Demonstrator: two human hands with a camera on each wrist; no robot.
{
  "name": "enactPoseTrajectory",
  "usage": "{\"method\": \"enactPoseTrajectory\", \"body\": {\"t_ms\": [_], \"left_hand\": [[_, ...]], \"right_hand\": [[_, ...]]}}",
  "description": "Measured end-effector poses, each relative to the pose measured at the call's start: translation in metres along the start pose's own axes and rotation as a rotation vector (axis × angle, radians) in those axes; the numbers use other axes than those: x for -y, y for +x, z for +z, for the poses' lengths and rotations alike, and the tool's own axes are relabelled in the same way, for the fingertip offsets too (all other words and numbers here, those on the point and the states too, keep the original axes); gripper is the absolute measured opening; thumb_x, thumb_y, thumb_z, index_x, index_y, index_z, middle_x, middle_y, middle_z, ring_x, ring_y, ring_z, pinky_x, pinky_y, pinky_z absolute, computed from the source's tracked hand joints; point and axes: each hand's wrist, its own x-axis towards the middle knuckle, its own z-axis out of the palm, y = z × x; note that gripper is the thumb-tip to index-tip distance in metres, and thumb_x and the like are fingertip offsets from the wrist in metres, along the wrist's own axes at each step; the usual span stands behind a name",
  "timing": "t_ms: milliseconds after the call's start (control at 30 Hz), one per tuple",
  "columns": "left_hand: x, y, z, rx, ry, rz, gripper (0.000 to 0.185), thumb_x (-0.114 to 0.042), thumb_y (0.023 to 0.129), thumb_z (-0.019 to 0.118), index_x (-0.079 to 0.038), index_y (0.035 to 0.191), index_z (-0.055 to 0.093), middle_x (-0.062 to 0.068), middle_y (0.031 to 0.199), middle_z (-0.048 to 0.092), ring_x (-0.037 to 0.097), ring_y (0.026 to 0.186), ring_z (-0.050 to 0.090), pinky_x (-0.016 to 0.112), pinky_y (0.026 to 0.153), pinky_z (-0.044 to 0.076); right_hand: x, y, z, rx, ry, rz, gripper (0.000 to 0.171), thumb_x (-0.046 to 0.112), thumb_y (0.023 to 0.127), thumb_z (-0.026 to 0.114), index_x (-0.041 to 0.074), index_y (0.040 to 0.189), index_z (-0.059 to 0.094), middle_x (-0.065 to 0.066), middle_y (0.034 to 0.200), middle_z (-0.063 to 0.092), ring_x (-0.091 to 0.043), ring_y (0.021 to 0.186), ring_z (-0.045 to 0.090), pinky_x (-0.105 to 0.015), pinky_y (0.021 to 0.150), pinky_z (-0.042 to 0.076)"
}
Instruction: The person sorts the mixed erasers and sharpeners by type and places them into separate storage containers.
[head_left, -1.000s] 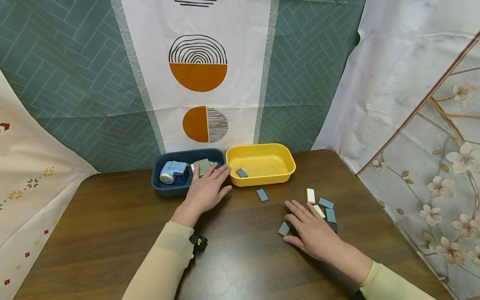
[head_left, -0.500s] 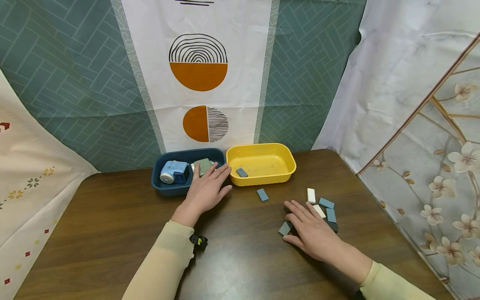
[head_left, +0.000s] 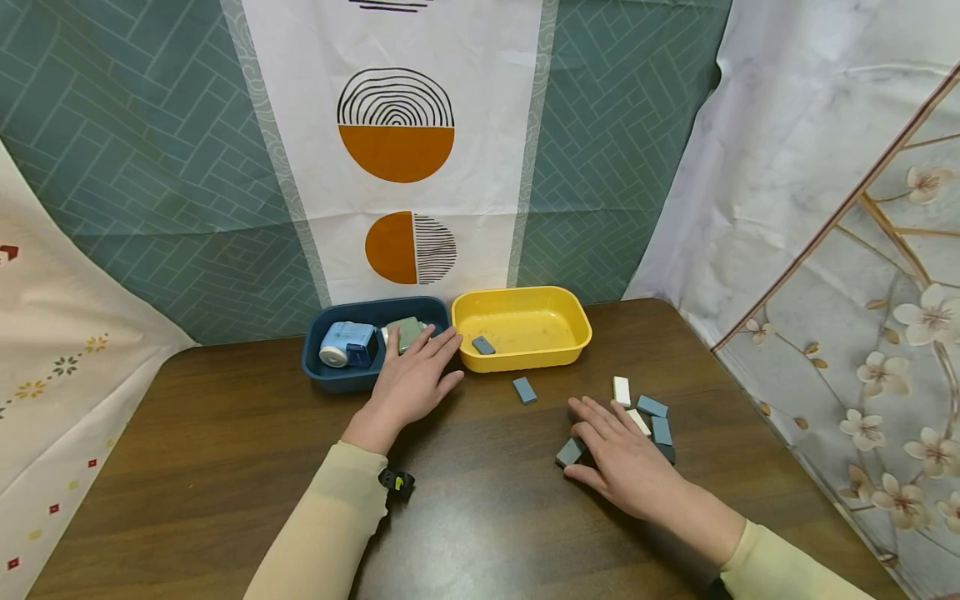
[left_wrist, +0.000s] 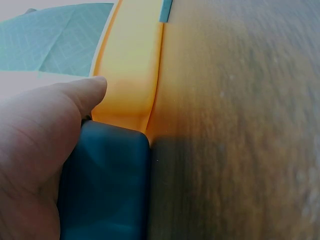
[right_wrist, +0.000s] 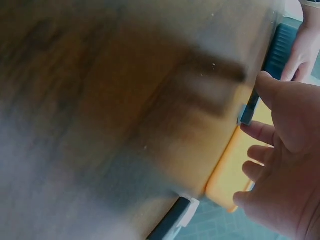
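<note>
My left hand [head_left: 411, 379] lies flat, fingers straight, on the near rim of a dark blue tray [head_left: 330, 379]; the left wrist view shows its thumb [left_wrist: 55, 115] against that tray [left_wrist: 107, 185]. My right hand [head_left: 615, 454] rests palm-down on the table with fingers spread, beside a cluster of small blocks [head_left: 651, 417]. Its thumb touches a blue-grey block [head_left: 568, 452], which the right wrist view shows between thumb and forefinger [right_wrist: 246, 114]. A yellow tray [head_left: 525, 360] holds one blue-grey block [head_left: 483, 344]. A lone blue block [head_left: 524, 389] lies in front of it.
The blue tray holds a light blue device [head_left: 347, 343] and a green object [head_left: 405, 333]. A white block [head_left: 621, 390] lies at the far end of the cluster. Patterned cloth hangs behind and at both sides. The table's right edge [head_left: 757, 417] is close to the blocks.
My right hand has shifted slightly toward me and left, closing its thumb onto the blue-grey block. The left hand has not moved.
</note>
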Motion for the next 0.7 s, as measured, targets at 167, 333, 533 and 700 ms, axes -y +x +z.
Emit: {"method": "enactPoseTrajectory", "body": {"t_ms": [167, 333, 533, 700], "left_hand": [[0.0, 0.0, 0.0, 0.002, -0.005, -0.003, 0.067, -0.05, 0.115, 0.057, -0.019, 0.172, 0.042, -0.002, 0.179, 0.034, 0.031, 0.166, 0.028, 0.075, 0.13, 0.0], [-0.001, 0.0, -0.001, 0.006, -0.007, -0.005, 0.067, -0.05, 0.115, 0.057, -0.02, 0.173, 0.041, -0.002, 0.179, 0.034, 0.031, 0.166, 0.028, 0.075, 0.13, 0.0], [-0.001, -0.001, -0.001, 0.009, -0.014, -0.008, 0.067, -0.049, 0.115, 0.058, -0.02, 0.173, 0.041, -0.002, 0.179, 0.034, 0.031, 0.166, 0.028, 0.075, 0.13, 0.0], [-0.001, 0.0, 0.0, -0.003, -0.02, -0.004, 0.066, -0.047, 0.114, 0.06, -0.019, 0.172, 0.043, -0.002, 0.178, 0.036, 0.032, 0.166, 0.029, 0.075, 0.13, 0.001]], "right_hand": [[0.0, 0.002, -0.002, -0.014, -0.001, -0.001, 0.047, 0.045, 0.102, 0.081, 0.006, 0.125, 0.068, -0.02, 0.168, 0.049, -0.042, 0.158, 0.042, -0.069, 0.126, 0.031], [-0.001, 0.003, -0.005, -0.017, -0.004, 0.004, 0.046, 0.044, 0.102, 0.081, 0.006, 0.124, 0.067, -0.02, 0.168, 0.048, -0.042, 0.158, 0.041, -0.069, 0.126, 0.031], [-0.003, 0.007, -0.008, -0.02, -0.006, 0.003, 0.046, 0.043, 0.102, 0.081, 0.005, 0.125, 0.067, -0.02, 0.17, 0.046, -0.042, 0.159, 0.039, -0.069, 0.127, 0.029], [-0.005, 0.011, -0.01, -0.031, -0.018, -0.009, 0.048, 0.043, 0.102, 0.081, 0.004, 0.125, 0.066, -0.021, 0.17, 0.046, -0.043, 0.159, 0.04, -0.069, 0.127, 0.029]]}}
